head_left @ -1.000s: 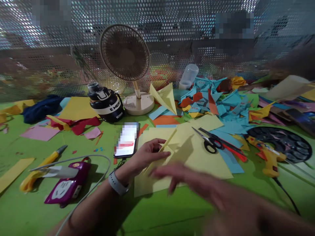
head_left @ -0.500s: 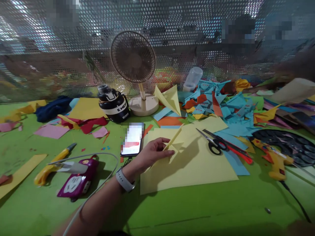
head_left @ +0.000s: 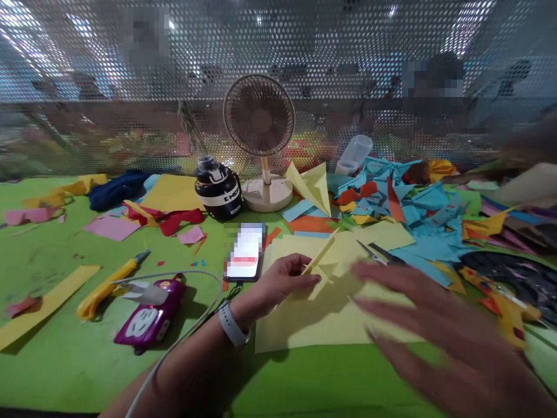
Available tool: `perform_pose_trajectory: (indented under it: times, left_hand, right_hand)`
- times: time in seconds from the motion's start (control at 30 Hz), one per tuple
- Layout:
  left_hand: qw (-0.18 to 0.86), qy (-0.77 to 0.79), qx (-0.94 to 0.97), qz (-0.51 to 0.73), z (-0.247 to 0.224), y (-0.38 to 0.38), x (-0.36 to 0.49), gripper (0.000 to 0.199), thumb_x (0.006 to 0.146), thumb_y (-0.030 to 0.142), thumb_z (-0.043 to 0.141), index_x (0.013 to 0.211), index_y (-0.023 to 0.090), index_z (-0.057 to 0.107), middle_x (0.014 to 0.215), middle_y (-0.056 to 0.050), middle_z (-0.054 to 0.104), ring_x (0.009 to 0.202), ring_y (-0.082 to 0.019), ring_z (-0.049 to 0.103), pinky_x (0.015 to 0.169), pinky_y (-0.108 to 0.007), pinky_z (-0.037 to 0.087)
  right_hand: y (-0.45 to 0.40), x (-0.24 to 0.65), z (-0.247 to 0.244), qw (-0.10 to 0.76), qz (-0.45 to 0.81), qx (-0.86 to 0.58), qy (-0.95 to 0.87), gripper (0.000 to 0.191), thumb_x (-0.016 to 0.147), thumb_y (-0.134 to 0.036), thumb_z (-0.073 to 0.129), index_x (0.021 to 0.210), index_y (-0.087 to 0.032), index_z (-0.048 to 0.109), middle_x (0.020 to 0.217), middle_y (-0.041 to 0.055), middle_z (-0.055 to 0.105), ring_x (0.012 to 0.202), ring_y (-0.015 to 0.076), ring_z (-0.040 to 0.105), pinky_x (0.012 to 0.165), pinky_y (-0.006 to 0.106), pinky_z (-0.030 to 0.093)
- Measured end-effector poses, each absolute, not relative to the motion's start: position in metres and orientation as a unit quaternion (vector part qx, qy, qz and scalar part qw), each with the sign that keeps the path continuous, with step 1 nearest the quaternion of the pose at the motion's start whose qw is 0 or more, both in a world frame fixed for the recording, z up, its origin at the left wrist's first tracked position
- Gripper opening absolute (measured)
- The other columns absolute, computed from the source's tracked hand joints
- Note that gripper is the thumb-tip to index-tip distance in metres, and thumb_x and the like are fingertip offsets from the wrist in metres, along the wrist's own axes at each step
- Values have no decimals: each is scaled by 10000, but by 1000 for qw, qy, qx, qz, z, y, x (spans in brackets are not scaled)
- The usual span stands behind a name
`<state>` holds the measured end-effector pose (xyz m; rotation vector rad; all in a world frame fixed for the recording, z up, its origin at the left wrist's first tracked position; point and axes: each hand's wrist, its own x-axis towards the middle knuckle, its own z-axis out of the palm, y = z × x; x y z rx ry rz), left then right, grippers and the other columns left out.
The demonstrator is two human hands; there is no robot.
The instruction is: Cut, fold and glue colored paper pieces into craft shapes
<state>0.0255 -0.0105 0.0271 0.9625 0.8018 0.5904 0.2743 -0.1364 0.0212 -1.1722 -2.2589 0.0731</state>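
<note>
My left hand (head_left: 285, 281) pinches a folded piece of pale yellow paper (head_left: 322, 251) between thumb and fingers, tilted above larger pale yellow sheets (head_left: 313, 332). My right hand (head_left: 452, 331), blurred by motion, reaches in from the lower right with its fingers spread and nothing in them. It hovers over the right part of the sheets and hides most of the scissors (head_left: 371, 252), whose blade tips still show. A phone (head_left: 246, 252) with a lit screen lies just left of the sheets.
Behind stand a fan (head_left: 266, 194) and a black bottle (head_left: 220, 197). Cut blue paper (head_left: 439, 215) is heaped at back right. A yellow glue gun (head_left: 511, 313) lies right, near a black palette (head_left: 491, 264). A yellow cutter (head_left: 104, 287) and a corded purple device (head_left: 145, 319) lie left.
My right hand has come into view from the lower right, now covering the scissors' handles. My left hand keeps its pinch on the folded paper. The whole view has shifted slightly.
</note>
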Motion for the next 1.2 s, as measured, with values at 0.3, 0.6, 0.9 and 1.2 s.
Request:
perform_pose_trajectory:
  times: [0.3, 0.6, 0.9, 1.2]
  left_hand:
    - [829, 336, 353, 274, 26, -19, 25, 390, 600, 271, 891, 874, 166, 635, 798, 6, 678, 676, -88, 616, 631, -194, 459]
    - [815, 356, 378, 259, 26, -20, 27, 328, 667, 324, 847, 863, 148, 651, 803, 3, 658, 721, -87, 587, 663, -191, 433]
    - [776, 396, 420, 256, 25, -26, 27, 278, 779, 377, 707, 964, 180, 641, 752, 5, 617, 619, -103, 530, 548, -220, 359]
    - [730, 382, 495, 278, 32, -29, 31, 241, 785, 358, 681, 909, 163, 610, 742, 11, 558, 623, -102, 449, 565, -232, 340]
  right_hand:
    - [-59, 240, 59, 287, -119, -370, -876, 353, 889, -81, 516, 1165, -241, 668, 1470, 102, 451, 1400, 253, 322, 1100, 471, 370]
    - [-59, 249, 47, 293, -70, -359, -883, 308, 924, -86, 473, 1074, -240, 693, 1419, 79, 518, 1366, 195, 374, 1083, 411, 403]
    - [-60, 247, 48, 297, -62, -352, -885, 285, 940, -114, 468, 1059, -235, 697, 1398, 85, 533, 1344, 184, 400, 1049, 386, 438]
    - [-58, 246, 43, 320, -17, -357, -878, 276, 911, -88, 506, 1030, -212, 722, 1381, 121, 541, 1346, 230, 398, 1049, 430, 432]
